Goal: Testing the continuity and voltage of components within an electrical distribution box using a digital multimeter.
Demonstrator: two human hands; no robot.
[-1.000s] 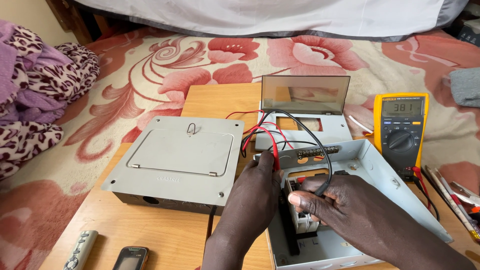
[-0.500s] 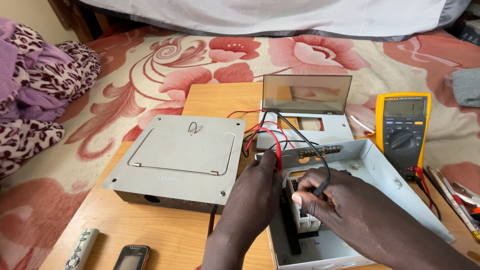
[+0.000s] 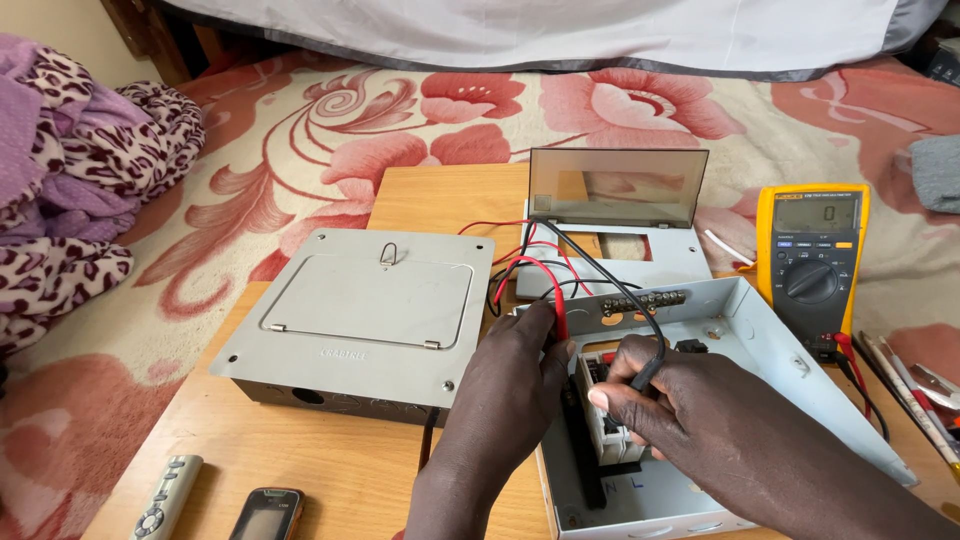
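An open grey metal breaker box [image 3: 760,340] lies on the wooden table [image 3: 330,460], with white breakers [image 3: 605,420] inside. My left hand [image 3: 505,390] pinches a red test probe [image 3: 560,318] and holds its tip down at the breakers. My right hand [image 3: 690,415] grips a black test probe [image 3: 648,372] and presses it to the breakers too. Red and black leads [image 3: 545,255] loop up over the box. A yellow multimeter [image 3: 810,260] stands to the right, display lit.
A closed grey metal box [image 3: 365,310] sits left of my hands. A grey cover with a tinted flap [image 3: 615,210] lies behind. A remote [image 3: 165,495] and a phone [image 3: 265,513] lie at the front left. Tools [image 3: 915,390] lie at the right edge. Patterned clothes [image 3: 70,200] rest on a floral bedsheet.
Both hands have stayed at the breakers with small shifts of the probes. The multimeter's display has changed its reading.
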